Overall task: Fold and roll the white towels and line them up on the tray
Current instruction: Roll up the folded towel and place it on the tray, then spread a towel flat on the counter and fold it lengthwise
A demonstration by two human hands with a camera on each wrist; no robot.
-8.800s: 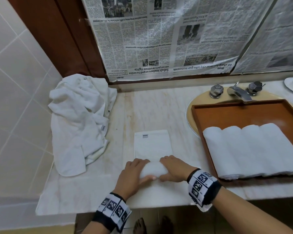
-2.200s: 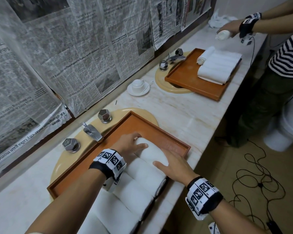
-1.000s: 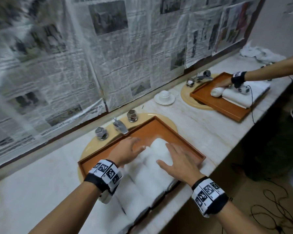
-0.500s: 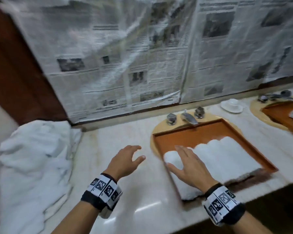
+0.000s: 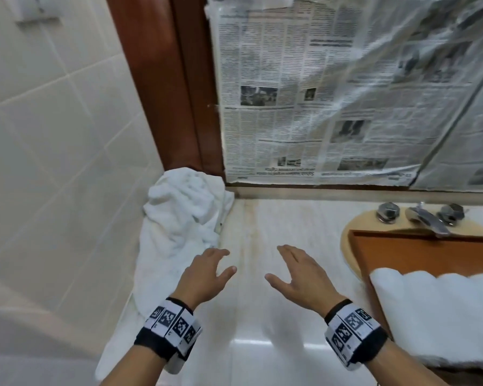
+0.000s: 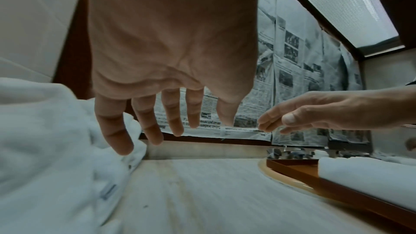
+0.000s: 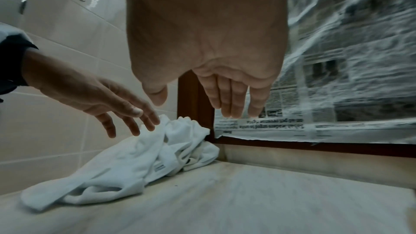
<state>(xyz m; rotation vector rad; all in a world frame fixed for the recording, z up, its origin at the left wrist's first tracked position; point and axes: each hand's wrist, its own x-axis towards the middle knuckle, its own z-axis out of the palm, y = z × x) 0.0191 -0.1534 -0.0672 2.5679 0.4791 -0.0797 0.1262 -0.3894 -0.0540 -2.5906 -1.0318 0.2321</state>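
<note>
A heap of loose white towels [image 5: 179, 227] [image 6: 45, 149] [image 7: 135, 157] lies in the counter's left corner against the tiled wall. Several rolled white towels [image 5: 435, 316] [image 6: 369, 172] lie side by side in the brown tray [image 5: 402, 252] [image 6: 299, 172] at the right. My left hand [image 5: 207, 271] [image 6: 162, 127] hovers above the counter, fingers spread, just beside the heap and holding nothing. My right hand [image 5: 296, 271] [image 7: 216, 102] hovers empty over the bare marble between heap and tray, fingers straight.
The marble counter [image 5: 262, 316] runs from the tiled wall [image 5: 53, 135] to a sink with a chrome tap [image 5: 427, 221] under the tray. Newspaper under plastic sheet [image 5: 346, 93] covers the mirror behind. A brown wooden frame [image 5: 165, 79] stands in the corner.
Both hands have left the rolled towels in the tray and moved left over the counter toward the towel heap. The view has swung left with them.
</note>
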